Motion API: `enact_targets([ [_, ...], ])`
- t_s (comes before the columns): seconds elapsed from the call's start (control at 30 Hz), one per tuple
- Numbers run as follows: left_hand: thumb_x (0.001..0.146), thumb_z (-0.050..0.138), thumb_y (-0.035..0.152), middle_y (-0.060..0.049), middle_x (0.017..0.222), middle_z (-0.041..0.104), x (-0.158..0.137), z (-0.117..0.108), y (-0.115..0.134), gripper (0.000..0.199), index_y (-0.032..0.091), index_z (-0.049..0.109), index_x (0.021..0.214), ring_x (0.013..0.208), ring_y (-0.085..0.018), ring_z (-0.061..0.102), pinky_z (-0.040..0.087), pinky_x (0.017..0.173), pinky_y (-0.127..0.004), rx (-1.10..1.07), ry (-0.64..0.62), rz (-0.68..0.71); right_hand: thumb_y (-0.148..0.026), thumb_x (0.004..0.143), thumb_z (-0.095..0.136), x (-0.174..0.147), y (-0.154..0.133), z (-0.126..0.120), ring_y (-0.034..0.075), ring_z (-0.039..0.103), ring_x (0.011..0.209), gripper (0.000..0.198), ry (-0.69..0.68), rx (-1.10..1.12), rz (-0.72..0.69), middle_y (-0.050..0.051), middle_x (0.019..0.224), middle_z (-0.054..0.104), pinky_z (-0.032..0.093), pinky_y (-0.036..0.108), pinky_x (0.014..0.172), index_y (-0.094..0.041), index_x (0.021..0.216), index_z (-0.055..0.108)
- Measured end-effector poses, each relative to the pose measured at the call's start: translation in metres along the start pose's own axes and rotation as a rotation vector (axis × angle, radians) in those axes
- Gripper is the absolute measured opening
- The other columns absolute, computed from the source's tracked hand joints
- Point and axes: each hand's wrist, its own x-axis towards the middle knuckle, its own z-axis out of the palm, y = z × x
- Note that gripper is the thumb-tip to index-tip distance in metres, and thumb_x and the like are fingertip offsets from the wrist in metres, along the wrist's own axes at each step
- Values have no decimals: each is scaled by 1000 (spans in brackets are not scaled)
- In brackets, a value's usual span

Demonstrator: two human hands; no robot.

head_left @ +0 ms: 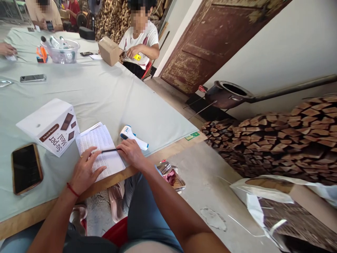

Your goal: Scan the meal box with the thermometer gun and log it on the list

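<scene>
An open notebook point(104, 140) with handwritten lines lies near the table's front edge. My left hand point(85, 170), with a red string at the wrist, rests on its left side, thumb and fingers spread. One of its fingertips meets the left end of a dark pen point(109, 150). The pen lies sideways above the page, and my right hand point(131, 153) pinches its right end. Just beyond my right hand is a white and blue infrared thermometer point(134, 137), lying on the cloth. A white folded box point(56, 128) printed "Su-per Meal" stands left of the notebook.
A phone point(26, 169) lies at left, another phone point(33, 78) farther back. Beyond are a clear basin point(61, 56) of bottles, an orange tape dispenser point(42, 55) and a cardboard box point(109, 51). A person point(140, 38) holds something yellow. Stacked firewood point(279, 144) fills the right.
</scene>
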Motion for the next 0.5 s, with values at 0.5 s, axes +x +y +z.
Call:
enact_targets([
  [0.5, 95, 52, 28, -11, 148, 53, 7, 17, 17, 40, 18, 59, 133, 105, -28, 61, 51, 82, -44, 402, -435, 30, -33, 71, 62, 26, -24, 32, 15, 56, 64, 11, 299, 884, 351, -1, 72, 64, 50, 30, 63, -23, 78, 64],
])
